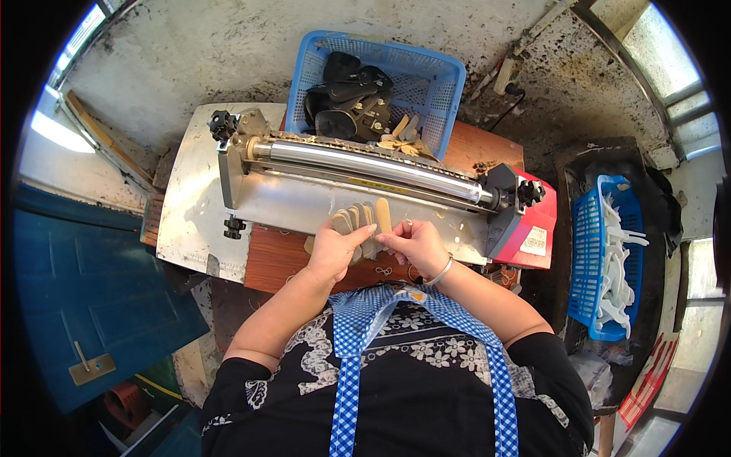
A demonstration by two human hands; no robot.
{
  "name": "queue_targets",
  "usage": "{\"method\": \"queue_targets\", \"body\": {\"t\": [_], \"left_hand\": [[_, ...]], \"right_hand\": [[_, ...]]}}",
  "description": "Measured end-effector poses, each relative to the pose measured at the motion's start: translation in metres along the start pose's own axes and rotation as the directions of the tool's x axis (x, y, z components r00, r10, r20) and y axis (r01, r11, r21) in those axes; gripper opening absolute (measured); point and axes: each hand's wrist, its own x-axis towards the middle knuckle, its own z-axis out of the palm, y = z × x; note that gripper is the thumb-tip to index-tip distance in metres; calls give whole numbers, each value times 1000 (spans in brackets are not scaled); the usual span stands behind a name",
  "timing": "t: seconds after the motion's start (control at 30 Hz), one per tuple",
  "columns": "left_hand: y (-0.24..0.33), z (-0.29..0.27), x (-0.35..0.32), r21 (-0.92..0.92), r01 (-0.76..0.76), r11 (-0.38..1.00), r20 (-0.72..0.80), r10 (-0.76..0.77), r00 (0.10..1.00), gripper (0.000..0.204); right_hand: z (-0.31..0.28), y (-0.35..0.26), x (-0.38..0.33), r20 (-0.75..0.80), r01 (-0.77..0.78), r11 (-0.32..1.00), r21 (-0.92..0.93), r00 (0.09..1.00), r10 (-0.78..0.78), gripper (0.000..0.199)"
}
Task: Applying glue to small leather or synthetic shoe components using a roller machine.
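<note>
My left hand [335,250] is closed round a fanned bunch of flat, round-ended strips [354,216], grey-brown and tan, their tips pointing away from me. With thumb and fingers together, my right hand [420,247] pinches the lower part of a lighter tan strip [383,215] at the bunch's right side. Both hands are close together over the near edge of a roller machine [373,166], whose shiny metal roller runs crosswise just beyond the strips. What the strips are made for cannot be told.
Behind the machine, a blue plastic basket [453,76] holds black shoe-like parts [350,99] and several tan strips. Another blue basket [585,259] with white plastic pieces [615,274] stands at right. Black knobs [223,126] jut from the machine's ends. A blue door [91,282] is at left.
</note>
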Motion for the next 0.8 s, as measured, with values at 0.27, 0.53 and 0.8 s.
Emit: {"method": "queue_targets", "body": {"t": [0.27, 0.53, 0.8], "left_hand": [[4, -7, 6, 42, -99, 994, -61, 101, 993, 22], [3, -1, 3, 1, -48, 999, -68, 47, 997, 19], [7, -6, 6, -69, -95, 993, -79, 90, 993, 19]], "right_hand": [[-21, 1, 18, -42, -198, 870, 451, 969, 242, 16], [2, -9, -1, 86, -127, 988, 93, 989, 119, 11], [-9, -4, 8, -186, -86, 991, 103, 977, 104, 12]]}}
